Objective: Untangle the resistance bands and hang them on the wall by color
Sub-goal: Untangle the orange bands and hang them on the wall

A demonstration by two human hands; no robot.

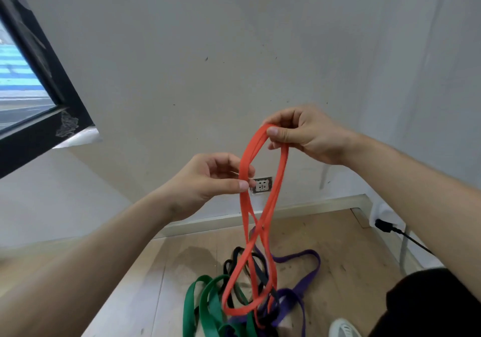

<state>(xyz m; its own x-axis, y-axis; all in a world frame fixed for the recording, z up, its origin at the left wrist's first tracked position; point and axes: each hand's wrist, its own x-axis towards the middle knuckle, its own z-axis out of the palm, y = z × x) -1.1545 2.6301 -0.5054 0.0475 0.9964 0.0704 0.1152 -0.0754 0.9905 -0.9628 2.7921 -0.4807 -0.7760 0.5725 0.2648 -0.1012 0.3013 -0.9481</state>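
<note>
The fingers of our right hand pinch the top of the red band, thumb over two strands lying side by side. Our left hand, lower and to the left, pinches the left strand between thumb and forefinger. From the right hand the band hangs almost straight down, its long axis pointing at the floor. Its strands cross just below our left hand, so we judge that hand the nearer one for working out the twist. The bottom loop hangs into the heap of green bands, black band and purple band, which lies on the floor near the foot of the wall. Whether the loop is threaded through them we cannot tell.
</note>
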